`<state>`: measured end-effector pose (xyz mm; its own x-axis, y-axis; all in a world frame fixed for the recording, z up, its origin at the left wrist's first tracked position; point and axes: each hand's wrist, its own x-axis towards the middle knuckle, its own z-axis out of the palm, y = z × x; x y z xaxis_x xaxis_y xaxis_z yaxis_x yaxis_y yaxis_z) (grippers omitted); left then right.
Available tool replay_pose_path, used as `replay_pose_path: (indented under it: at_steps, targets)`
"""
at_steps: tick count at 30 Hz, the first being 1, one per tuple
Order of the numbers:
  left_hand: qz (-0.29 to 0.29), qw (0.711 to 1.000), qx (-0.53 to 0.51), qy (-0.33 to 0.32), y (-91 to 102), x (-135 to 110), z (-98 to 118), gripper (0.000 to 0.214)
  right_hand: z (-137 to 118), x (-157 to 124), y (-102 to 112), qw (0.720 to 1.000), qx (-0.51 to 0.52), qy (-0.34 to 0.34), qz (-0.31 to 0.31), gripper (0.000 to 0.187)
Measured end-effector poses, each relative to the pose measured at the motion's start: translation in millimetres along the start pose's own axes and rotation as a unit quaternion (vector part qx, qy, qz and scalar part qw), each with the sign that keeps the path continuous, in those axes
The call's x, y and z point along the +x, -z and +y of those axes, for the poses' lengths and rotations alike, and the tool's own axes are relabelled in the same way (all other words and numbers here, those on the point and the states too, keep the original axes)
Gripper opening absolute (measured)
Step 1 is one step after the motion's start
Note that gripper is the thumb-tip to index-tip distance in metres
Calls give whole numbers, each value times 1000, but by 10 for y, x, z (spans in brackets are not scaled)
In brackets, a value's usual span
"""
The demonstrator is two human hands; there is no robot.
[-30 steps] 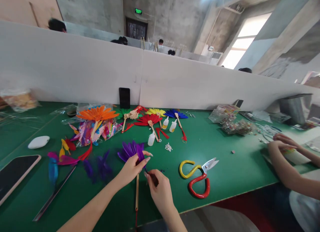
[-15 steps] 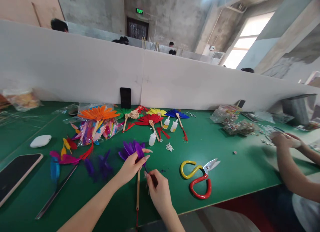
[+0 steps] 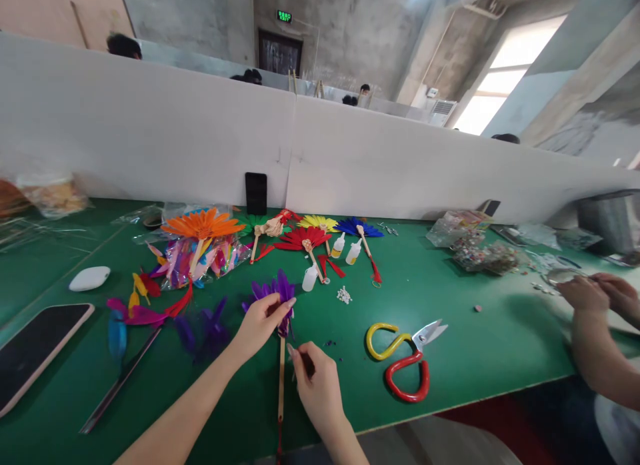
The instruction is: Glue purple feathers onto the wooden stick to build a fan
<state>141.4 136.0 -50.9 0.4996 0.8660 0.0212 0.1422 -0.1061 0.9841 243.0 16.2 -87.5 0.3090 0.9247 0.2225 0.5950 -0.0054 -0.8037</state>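
Purple feathers form a fan head (image 3: 283, 285) on a slim wooden handle (image 3: 281, 378), which has a red cord at its lower end. My left hand (image 3: 257, 325) is closed on the purple feathers, thumb and fingers pinched at their right side. Just right of the handle is my right hand (image 3: 317, 378), its fingers curled and the thumb tip against them. Whether anything small sits in that pinch is hidden. Left of my left hand, loose purple feathers (image 3: 213, 328) lie on the green table (image 3: 345, 398).
Large scissors (image 3: 407, 358) with yellow and red handles lie to the right. Behind stand glue bottles (image 3: 309, 278), white beads (image 3: 344, 295) and finished fans, one orange (image 3: 203, 225). Tweezers (image 3: 123, 378) and a phone (image 3: 43, 351) lie left. A co-worker's hands (image 3: 595, 295) are far right.
My left fingers have shifted on the purple feathers, which now stand more upright. My right fingertips have come away from the feather base. The view has shifted slightly, and the co-worker's hands have moved.
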Motion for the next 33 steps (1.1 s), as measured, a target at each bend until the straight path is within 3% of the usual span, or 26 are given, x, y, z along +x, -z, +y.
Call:
replay_pose_path:
  at_steps: [6, 12, 17, 23, 28, 33]
  targets:
    - [74, 995, -59, 40, 159, 88, 15, 33, 49, -70, 20, 998, 52, -23, -17, 34]
    - [102, 992, -74, 23, 324, 144, 26, 29, 108, -136, 140, 996, 71, -59, 16, 31]
    - [37, 995, -83, 36, 388, 234, 38, 25, 83, -197, 192, 997, 67, -38, -14, 32]
    - [-43, 997, 54, 31, 356, 417, 76, 37, 23, -172, 151, 999, 23, 47, 0, 18]
    - [-104, 982, 153, 22, 265, 555, 20, 41, 1, -146, 25, 996, -50, 70, 0, 46]
    - [-103, 973, 207, -12, 164, 643, -89, 41, 52, -105, -81, 992, -109, 68, 9, 62]
